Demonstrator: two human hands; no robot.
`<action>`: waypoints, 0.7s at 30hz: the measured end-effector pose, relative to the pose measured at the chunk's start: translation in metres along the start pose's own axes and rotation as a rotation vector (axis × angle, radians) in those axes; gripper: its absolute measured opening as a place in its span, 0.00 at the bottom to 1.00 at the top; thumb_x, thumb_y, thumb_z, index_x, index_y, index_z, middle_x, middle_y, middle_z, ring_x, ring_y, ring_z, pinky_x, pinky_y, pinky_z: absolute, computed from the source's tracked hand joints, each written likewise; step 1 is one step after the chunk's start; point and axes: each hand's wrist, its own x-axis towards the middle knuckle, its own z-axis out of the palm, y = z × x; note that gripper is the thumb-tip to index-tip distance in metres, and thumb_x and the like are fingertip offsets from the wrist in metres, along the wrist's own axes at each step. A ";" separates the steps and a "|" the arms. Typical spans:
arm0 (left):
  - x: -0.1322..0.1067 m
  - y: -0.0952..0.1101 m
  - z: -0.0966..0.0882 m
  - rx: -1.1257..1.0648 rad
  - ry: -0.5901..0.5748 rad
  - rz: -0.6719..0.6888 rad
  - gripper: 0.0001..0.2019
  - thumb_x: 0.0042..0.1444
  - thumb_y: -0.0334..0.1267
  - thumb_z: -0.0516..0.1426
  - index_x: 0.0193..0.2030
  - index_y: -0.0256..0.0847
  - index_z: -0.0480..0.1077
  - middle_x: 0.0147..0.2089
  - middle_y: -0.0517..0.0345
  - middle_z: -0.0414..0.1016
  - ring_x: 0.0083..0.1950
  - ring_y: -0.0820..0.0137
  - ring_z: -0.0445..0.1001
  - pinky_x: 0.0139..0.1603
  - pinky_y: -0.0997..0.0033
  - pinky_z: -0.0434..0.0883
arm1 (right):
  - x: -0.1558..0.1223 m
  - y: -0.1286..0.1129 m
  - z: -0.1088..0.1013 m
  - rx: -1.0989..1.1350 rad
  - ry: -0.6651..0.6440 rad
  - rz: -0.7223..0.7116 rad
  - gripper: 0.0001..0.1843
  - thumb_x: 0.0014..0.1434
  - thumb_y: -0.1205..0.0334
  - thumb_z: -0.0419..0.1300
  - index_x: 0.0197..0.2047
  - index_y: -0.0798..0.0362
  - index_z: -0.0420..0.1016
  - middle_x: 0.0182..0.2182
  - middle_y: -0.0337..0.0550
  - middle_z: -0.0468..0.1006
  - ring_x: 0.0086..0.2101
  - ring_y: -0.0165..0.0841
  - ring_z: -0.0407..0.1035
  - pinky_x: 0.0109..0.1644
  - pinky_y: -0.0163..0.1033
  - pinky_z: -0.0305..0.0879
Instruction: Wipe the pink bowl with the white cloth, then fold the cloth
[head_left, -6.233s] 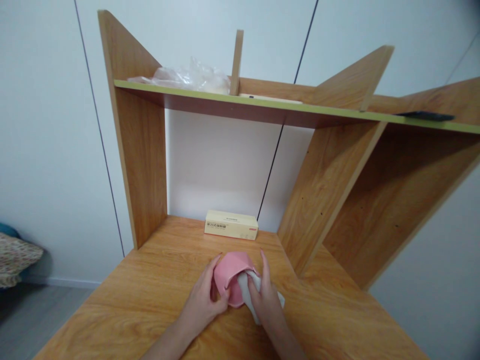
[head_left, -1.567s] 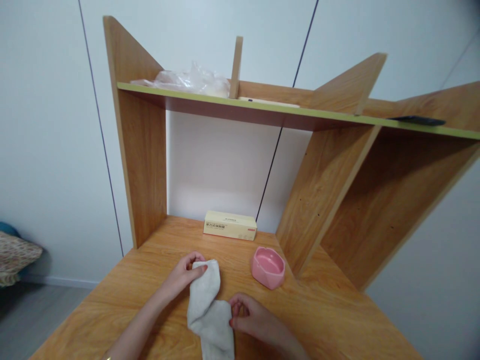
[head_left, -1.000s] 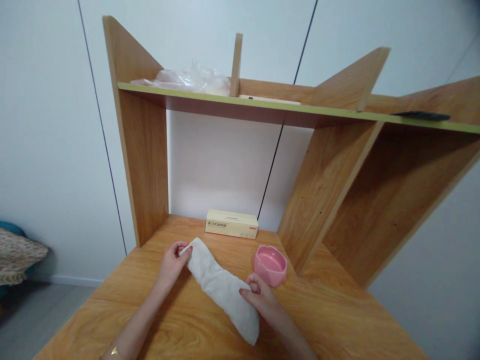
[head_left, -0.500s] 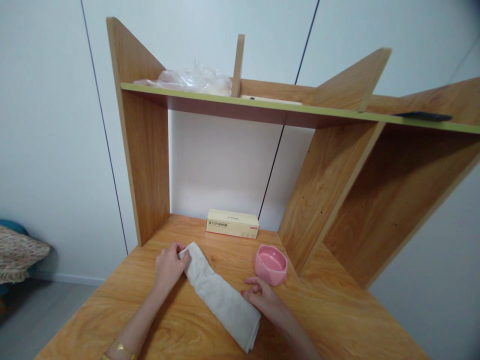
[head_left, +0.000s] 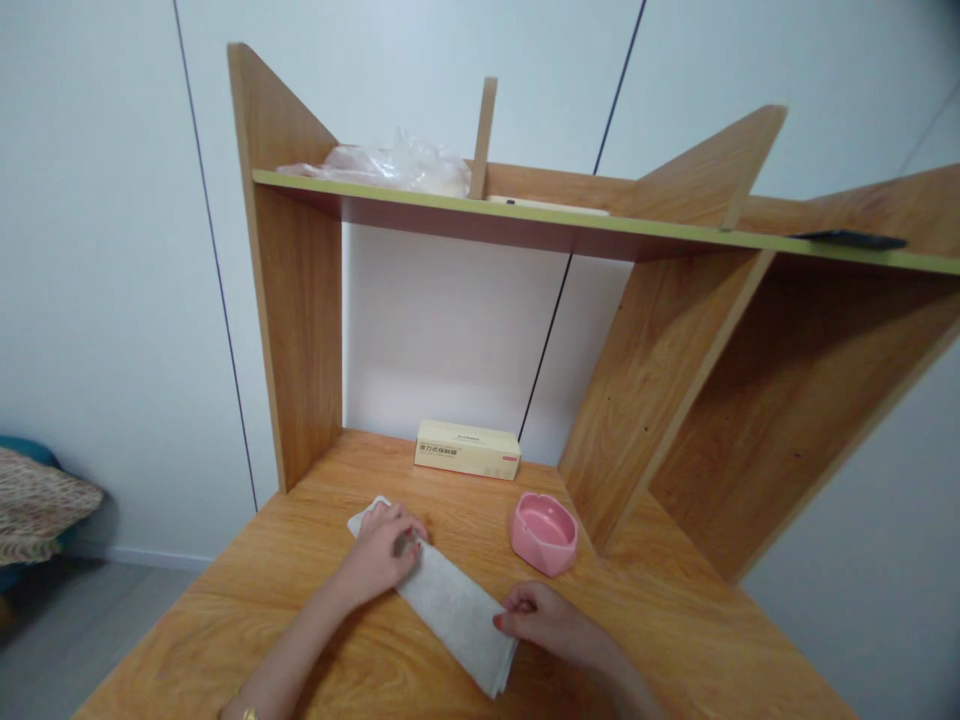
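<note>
I note a folded grey-white cloth (head_left: 450, 606) lying flat on the counter (head_left: 285, 590), running slantwise from the far left toward the near right. I judge it light, soft and limp, with no stiffness of its own; it should drape or unfold if lifted by one point, and its napped surface ought not to slip on the wood. The sound places to take hold are the two ends or the folded corners (a pinch at one corner alone would let the layers fall open).

The left hand (head_left: 382, 548) rests palm-down on the cloth's far end, its fingers (head_left: 409, 527) spread a little and pressed flat on the fabric, not closed round it. The forearm comes in from the lower left, with the wrist low to the counter.

The right hand (head_left: 551, 620) sits at the cloth's near end, knuckles up, with the fingers curled in toward the palm. The fingertips meet the cloth's edge, but I cannot tell from this angle whether they pinch the fabric or merely touch it.

A pink bowl (head_left: 543, 533) stands upright just beyond the right hand, clear of the cloth. A cream box (head_left: 467, 449) lies further back.
</note>
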 end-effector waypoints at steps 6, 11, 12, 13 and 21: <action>-0.011 0.020 0.003 -0.056 -0.243 0.173 0.10 0.44 0.34 0.55 0.35 0.46 0.70 0.37 0.58 0.67 0.43 0.61 0.62 0.45 0.62 0.54 | 0.001 -0.004 -0.006 0.051 0.010 -0.010 0.07 0.38 0.61 0.59 0.23 0.52 0.64 0.18 0.31 0.61 0.23 0.26 0.56 0.26 0.32 0.50; -0.017 0.028 0.008 -0.050 -0.297 0.221 0.14 0.43 0.35 0.56 0.39 0.47 0.69 0.38 0.58 0.67 0.43 0.61 0.61 0.45 0.62 0.53 | -0.004 -0.018 -0.018 0.198 -0.010 -0.086 0.09 0.37 0.59 0.57 0.23 0.50 0.60 0.17 0.29 0.58 0.21 0.25 0.54 0.23 0.31 0.47; -0.017 0.030 0.009 -0.060 -0.304 0.237 0.15 0.42 0.35 0.56 0.40 0.47 0.68 0.38 0.58 0.67 0.43 0.61 0.61 0.45 0.62 0.53 | -0.006 -0.021 -0.021 0.220 0.000 -0.091 0.09 0.37 0.58 0.57 0.24 0.50 0.60 0.17 0.29 0.58 0.21 0.25 0.54 0.23 0.31 0.47; -0.018 0.032 0.010 -0.073 -0.311 0.255 0.16 0.42 0.34 0.56 0.42 0.47 0.68 0.38 0.58 0.67 0.43 0.61 0.61 0.45 0.62 0.53 | -0.007 -0.022 -0.025 0.239 0.016 -0.097 0.10 0.37 0.58 0.57 0.24 0.50 0.60 0.18 0.29 0.58 0.21 0.25 0.54 0.23 0.31 0.47; -0.022 0.044 0.012 -0.122 -0.315 0.343 0.18 0.44 0.32 0.54 0.44 0.50 0.68 0.41 0.58 0.66 0.44 0.62 0.60 0.45 0.64 0.54 | -0.004 -0.025 -0.047 0.172 0.158 -0.101 0.11 0.39 0.57 0.54 0.27 0.49 0.58 0.15 0.29 0.60 0.15 0.24 0.55 0.18 0.31 0.47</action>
